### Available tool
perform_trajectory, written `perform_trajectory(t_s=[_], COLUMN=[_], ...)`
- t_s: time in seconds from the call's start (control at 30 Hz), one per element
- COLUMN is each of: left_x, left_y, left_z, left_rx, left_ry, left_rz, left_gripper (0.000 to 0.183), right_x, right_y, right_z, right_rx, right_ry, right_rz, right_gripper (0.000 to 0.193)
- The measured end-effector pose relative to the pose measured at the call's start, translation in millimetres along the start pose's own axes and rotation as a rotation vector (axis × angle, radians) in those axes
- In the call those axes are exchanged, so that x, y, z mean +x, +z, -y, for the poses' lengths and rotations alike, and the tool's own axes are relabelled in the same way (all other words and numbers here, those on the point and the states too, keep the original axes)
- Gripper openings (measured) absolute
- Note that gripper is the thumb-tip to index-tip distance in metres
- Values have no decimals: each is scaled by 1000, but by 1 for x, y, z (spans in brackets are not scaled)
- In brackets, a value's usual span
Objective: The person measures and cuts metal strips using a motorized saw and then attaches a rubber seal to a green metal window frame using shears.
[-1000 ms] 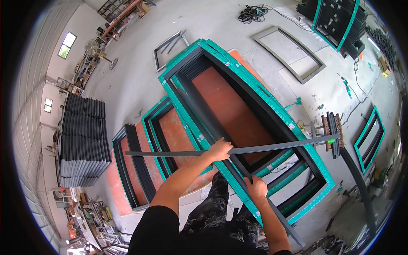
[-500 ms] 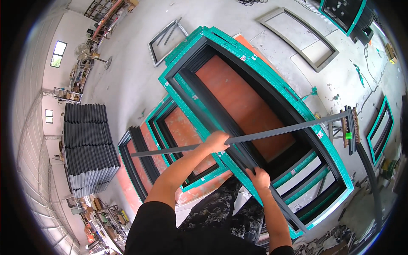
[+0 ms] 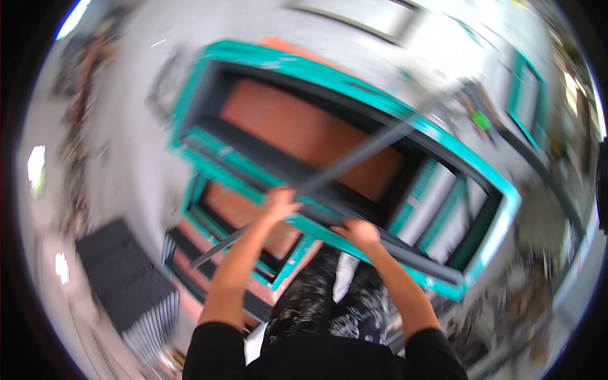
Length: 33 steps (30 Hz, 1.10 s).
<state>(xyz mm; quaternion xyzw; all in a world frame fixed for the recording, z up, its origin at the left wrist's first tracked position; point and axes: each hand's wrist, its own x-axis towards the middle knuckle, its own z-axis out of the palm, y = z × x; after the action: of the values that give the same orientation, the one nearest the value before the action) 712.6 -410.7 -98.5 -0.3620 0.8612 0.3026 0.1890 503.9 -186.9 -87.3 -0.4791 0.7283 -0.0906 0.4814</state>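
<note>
My left hand is closed round a long grey metal bar, which slants across a stack of window frames from the lower left to the upper right. The frames are dark, with teal protective film on their faces. My right hand is closed on a dark bar lying along the near side of the stack; its right end shows near the frame corner. Motion blur softens the fingers and the far end of the grey bar.
Smaller teal-edged frames lie at the lower left of the big stack, over orange-red boards. A pile of dark profiles stands farther left. At the right are a rack with a bright green piece and another teal frame.
The whole view has turned and blurred. The grey bar now slants more steeply across the frames. Both hands keep their hold and appear closer to the near side of the stack.
</note>
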Motion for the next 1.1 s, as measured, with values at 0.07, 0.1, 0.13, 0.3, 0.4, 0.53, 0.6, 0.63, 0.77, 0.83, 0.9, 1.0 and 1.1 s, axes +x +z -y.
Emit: perform_trajectory(t_s=[0.07,0.1,0.13,0.3,0.4,0.53,0.6,0.63,0.77,0.83,0.9,1.0,1.1], left_x=[-30,-42,-44,-29,-26,-31,-35,-38,-56,-61,-63,-65,-63], left_y=[9,5,-3,2,6,0,-4,-5,-4,-3,-3,-4,-4], left_z=[8,20,12,-3,-2,-3,-8,-10,-14,-21,-20,-19,-13], left_rx=[-193,-224,-346,-182,-135,-45,-21,1,117,144,202,253,300], left_ry=[-28,8,-93,-4,11,26,6,-14,208,229,256,357,384], left_rz=[-46,-61,-6,-49,-39,-57,-38,-20,-52,-68,-52,-98,-72], left_gripper=[34,30,28,28,26,26,29,33,54,60,73,77,91], right_x=[-2,0,4,-10,-26,-63,-74,-79,-81,-83,-80,-78,-78], right_y=[18,28,44,48,53,33,27,27,26,25,27,26,20], right_z=[4,7,-3,-31,-55,-107,-130,-130,-121,-121,-123,-123,-119], right_rx=[71,83,86,154,199,150,164,299,270,294,290,265,233], right_ry=[11,-34,-72,-60,14,62,75,106,146,159,167,184,199], right_rz=[88,66,-13,-171,-100,78,115,63,66,21,20,33,57], right_gripper=[57,56,53,44,38,41,41,39,35,35,37,39,40])
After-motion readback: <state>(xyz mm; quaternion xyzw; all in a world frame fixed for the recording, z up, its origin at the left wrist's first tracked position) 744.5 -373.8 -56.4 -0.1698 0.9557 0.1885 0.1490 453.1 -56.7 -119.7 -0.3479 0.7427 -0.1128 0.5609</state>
